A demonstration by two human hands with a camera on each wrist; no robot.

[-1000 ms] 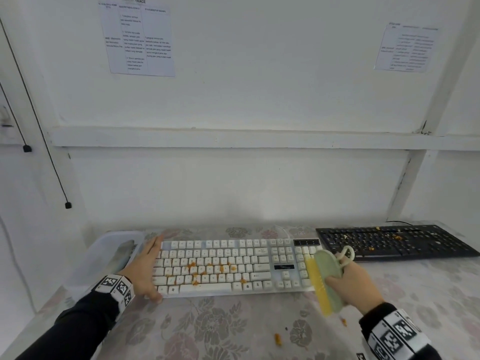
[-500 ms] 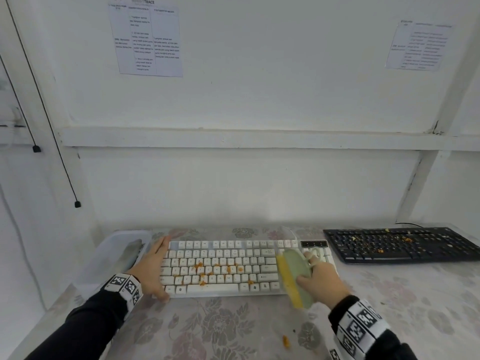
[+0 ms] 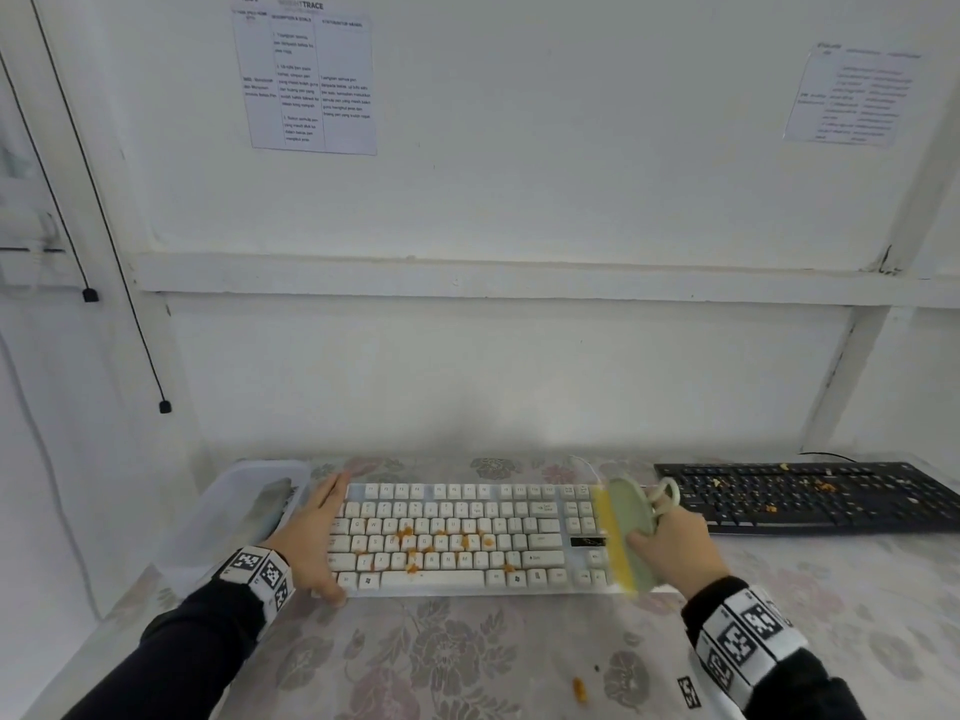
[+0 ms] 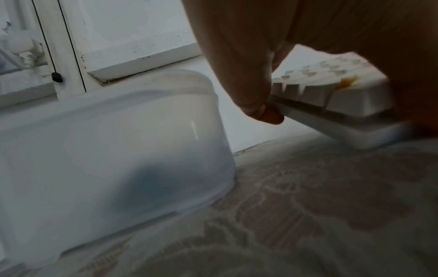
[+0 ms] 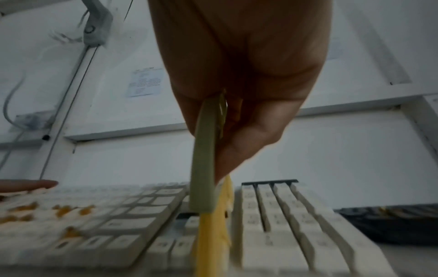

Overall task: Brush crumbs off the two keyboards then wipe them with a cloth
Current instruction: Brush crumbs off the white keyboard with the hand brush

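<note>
Now the right hand grips the brush on the white keyboard; the left hand, fingers straight, steadies its end

Orange crumbs are seen scattered across the white keyboard; the black keyboard (also crumbed) lies right.
</note>
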